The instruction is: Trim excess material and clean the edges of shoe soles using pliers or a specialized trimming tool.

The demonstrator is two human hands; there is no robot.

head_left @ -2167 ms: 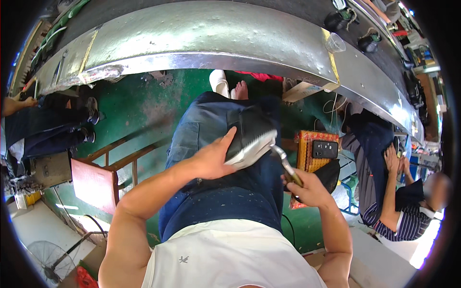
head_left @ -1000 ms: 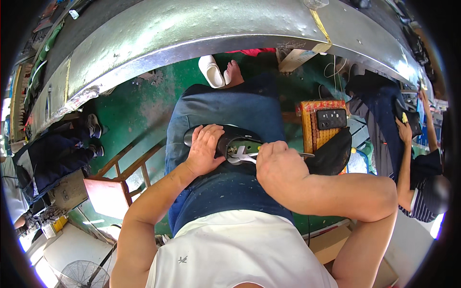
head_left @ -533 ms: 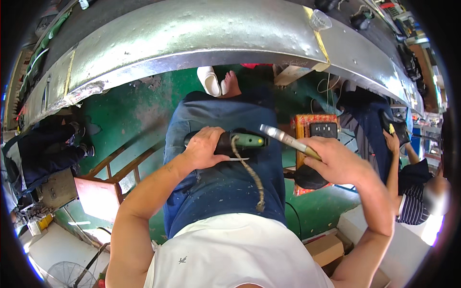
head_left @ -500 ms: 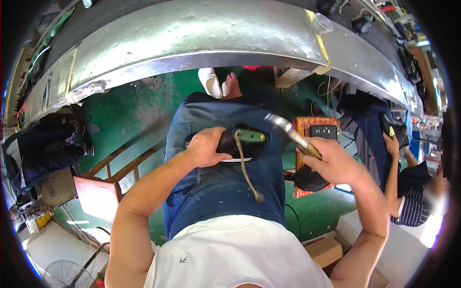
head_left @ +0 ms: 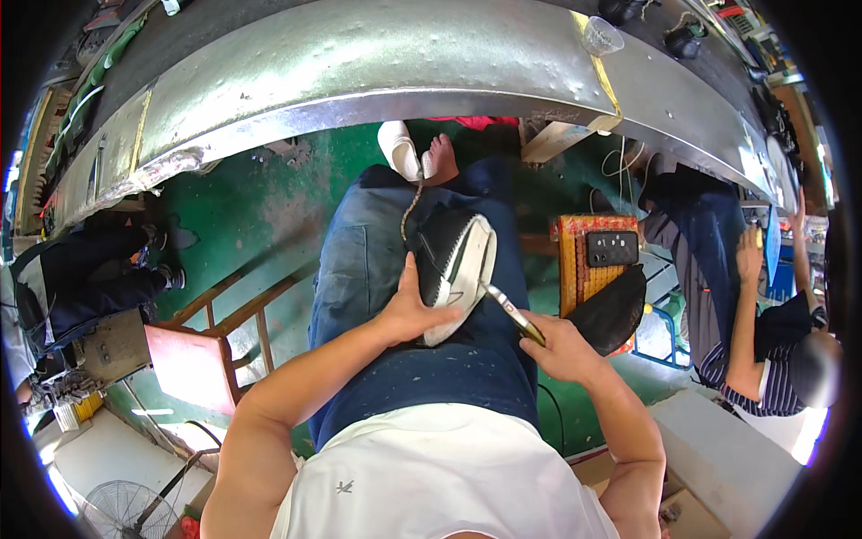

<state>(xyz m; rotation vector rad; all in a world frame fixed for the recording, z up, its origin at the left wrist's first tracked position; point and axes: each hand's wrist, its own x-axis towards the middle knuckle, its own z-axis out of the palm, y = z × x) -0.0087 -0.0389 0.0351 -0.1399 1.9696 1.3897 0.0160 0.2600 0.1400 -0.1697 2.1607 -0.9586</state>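
Beyond the left hand (head_left: 411,316) and right hand (head_left: 566,349) I see the long metal surface (head_left: 359,63), then the lap (head_left: 431,377) beneath them and an orange mat (head_left: 573,274) ahead and to the right of the right hand. I have the left hand grasping the black shoe (head_left: 469,274) on the lap, its white sole facing the right hand, which is clenched round a metal-tipped tool (head_left: 515,312); I cannot tell whether tip and sole touch. A black phone (head_left: 612,249) lies on the mat, and a thin cord (head_left: 411,214) trails ahead of the left hand.
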